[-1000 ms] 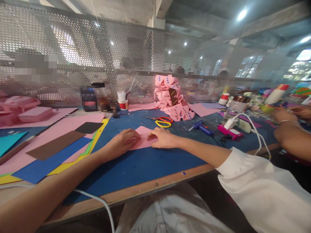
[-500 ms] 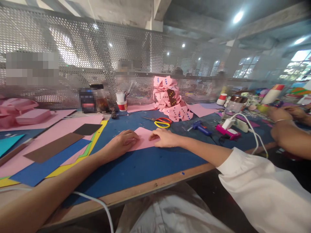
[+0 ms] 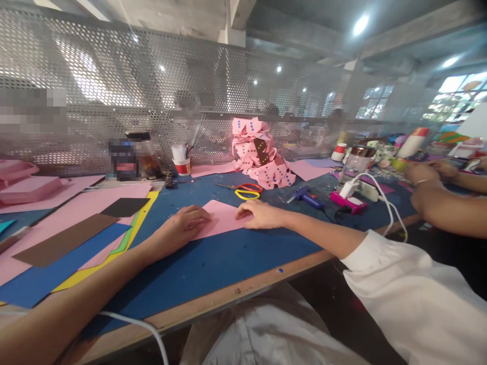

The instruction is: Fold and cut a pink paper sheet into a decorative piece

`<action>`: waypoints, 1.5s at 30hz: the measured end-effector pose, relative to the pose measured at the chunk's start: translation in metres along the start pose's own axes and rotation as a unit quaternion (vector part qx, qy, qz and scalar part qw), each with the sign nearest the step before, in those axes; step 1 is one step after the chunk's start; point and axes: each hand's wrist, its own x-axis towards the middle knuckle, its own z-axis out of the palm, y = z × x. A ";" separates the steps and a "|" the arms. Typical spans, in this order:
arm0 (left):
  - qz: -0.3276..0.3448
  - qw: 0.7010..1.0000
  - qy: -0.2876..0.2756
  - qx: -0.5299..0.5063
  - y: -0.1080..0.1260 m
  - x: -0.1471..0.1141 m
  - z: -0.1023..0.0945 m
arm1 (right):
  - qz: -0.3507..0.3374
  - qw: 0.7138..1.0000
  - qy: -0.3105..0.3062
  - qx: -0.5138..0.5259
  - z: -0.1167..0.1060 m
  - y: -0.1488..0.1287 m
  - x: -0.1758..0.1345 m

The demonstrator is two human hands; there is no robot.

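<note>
- The left hand (image 3: 186, 223) rests on the left side of a pink paper sheet (image 3: 219, 215), fingers loosely bent; whether it pinches the edge I cannot tell.
- The right hand (image 3: 258, 214) curls narrowly at the sheet's right edge; its grip there is partly hidden.
- The sheet lies flat on the blue-topped counter (image 3: 228, 263), between the hands, probably steadied from both sides so it won't slide.
- The scissors (image 3: 248, 192) and blue glue gun (image 3: 310, 197) lie just beyond the hands, likely to keep them within reach yet off the working spot.
- Strips rest on larger coloured sheets at the left, seemingly as ready stock: one brown strip (image 3: 64, 241), one blue strip (image 3: 64, 268) and one black piece (image 3: 125, 207).
- One pair of scissors and one glue gun show.
- Two lidded jars: a dark-filled jar (image 3: 149, 165) and a clear jar (image 3: 356, 162).
- Near the mesh panel (image 3: 213, 86), two red-and-white cups: the left cup (image 3: 182, 166) holds slender tools, perhaps to keep them upright; the right cup (image 3: 338, 151) stands farther off.
- The dotted pink papers (image 3: 247, 147) overlap too much to count.
</note>
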 end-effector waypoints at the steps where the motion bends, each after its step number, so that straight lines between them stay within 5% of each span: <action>1: 0.000 1.000 -0.002 0.000 0.000 0.000 0.000 | 0.002 1.000 0.001 -0.001 -0.001 0.002 -0.001; 45: 0.008 1.000 0.010 0.011 -0.004 -0.001 0.002 | -0.014 0.998 -0.016 0.052 -0.023 0.051 -0.022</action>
